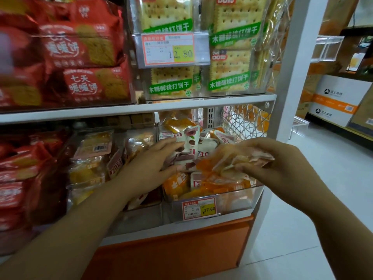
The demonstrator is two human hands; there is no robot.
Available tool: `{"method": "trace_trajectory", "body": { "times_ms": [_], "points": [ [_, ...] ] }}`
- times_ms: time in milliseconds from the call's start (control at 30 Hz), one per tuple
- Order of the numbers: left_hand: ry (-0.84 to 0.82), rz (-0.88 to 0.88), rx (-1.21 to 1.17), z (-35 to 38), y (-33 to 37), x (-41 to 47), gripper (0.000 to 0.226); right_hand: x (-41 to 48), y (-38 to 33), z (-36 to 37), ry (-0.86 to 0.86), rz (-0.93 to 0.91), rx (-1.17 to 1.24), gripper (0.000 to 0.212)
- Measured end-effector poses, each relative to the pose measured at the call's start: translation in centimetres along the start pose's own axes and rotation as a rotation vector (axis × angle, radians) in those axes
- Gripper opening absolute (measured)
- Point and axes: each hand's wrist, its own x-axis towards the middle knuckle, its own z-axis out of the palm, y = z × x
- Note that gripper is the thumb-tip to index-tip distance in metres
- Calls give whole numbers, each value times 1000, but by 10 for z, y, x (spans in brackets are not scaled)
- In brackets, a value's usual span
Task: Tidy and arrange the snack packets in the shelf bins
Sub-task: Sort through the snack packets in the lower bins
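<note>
Now left hand (150,161) fingers round white packets (192,141), right hand (282,164) fingers round orange packet (224,165)

Left hand (149,160), right hand (282,158) forward, gripping (right fingers (245,168) curled).

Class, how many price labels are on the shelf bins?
2: upper price label on the cracker bin; lower price label on the mixed-packet bin. Others may be hidden.
</note>
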Motion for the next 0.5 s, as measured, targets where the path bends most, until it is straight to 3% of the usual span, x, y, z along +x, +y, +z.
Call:
{"method": "trace_trajectory", "body": {
  "times_ms": [167,233,333,500],
  "points": [
    [293,-117,-200,-40,-22,-69,30,3,-46,44,42,-125,150,31],
    [469,-240,-340,-54,-33,-103,27,8,-68,70,6,-161,225,31],
    [713,-365,-339,-64,-52,-142,23,22,-96,117,-113,-151,349,30],
    [754,-410,-316,-68,-81,-160,22,53,-125,195,-334,-37,391,42]
  ]
}}
